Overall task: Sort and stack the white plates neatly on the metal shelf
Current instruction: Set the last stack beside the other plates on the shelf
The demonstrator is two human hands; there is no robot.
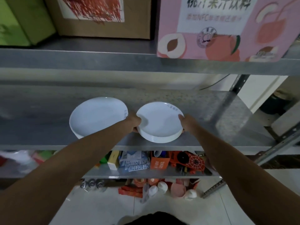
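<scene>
Left hand [135, 121] and right hand [186, 122] clasp opposite rims of the stack of round white ceramic plates [159, 122] between their fingers, on the grey metal shelf [211, 111].

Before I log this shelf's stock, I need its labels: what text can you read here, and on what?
"MOTTOB TOP", upside down, twice: blue-and-white packet, shelf below.
Large dark Chinese characters: pink peach box, upper shelf; too blurred to quote.
Small grey print: rims of the right plate stack and the left plate; unreadable.
White print: orange box; unreadable.
</scene>
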